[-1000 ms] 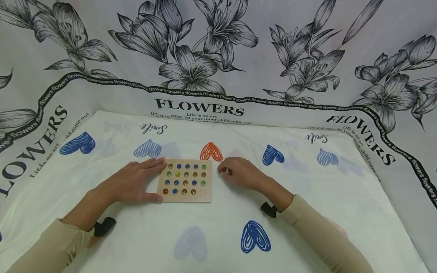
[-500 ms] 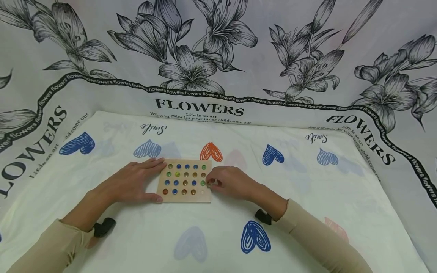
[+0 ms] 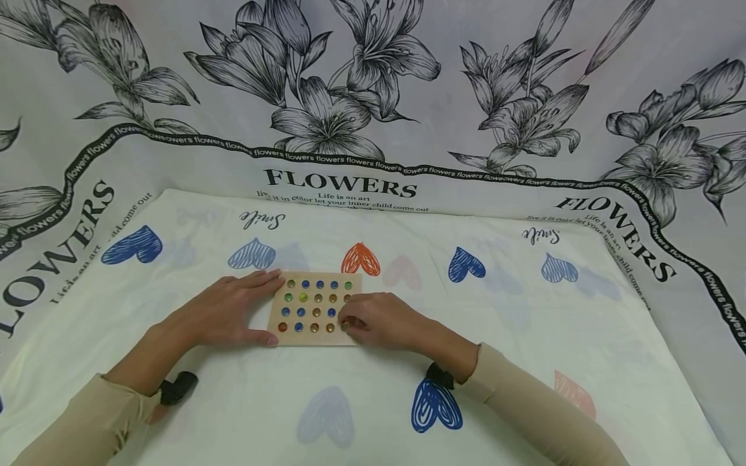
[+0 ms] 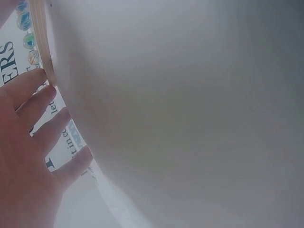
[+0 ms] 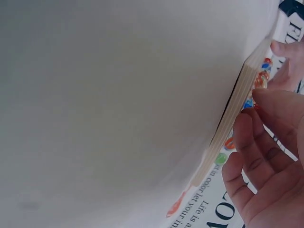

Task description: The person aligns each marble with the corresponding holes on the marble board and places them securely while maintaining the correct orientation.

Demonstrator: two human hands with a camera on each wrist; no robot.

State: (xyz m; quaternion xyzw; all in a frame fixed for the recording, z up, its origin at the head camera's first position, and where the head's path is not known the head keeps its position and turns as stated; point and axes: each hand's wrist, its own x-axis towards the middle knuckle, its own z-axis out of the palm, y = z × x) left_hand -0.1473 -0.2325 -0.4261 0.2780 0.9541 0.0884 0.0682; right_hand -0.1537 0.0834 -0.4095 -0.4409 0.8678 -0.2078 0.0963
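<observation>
A square wooden board [image 3: 309, 340] lies on the cloth with rows of glass marbles [image 3: 318, 298] in its hollows, blue, green, amber and yellow-green. My left hand [image 3: 227, 309] rests at the board's left side, fingers nearly straight at the far corner and thumb at the near corner. Over the near right corner is my right hand [image 3: 381, 321], which pinches a marble [image 3: 346, 323] between thumb and fingertips, largely hidden by them. In the right wrist view, those fingertips are right at the board's top, above its pale layered edge [image 5: 228, 111].
A white cloth [image 3: 245, 401] printed with hearts covers the surface around the board. Behind it hangs a flower-patterned cloth [image 3: 431, 123] with black lettering. A small black device [image 3: 179, 388] is strapped at the left wrist, another [image 3: 440, 375] at the right.
My right hand has moved left and toward me, from beside the board to over its near right corner, carrying the marble. The left hand and the board have stayed put.
</observation>
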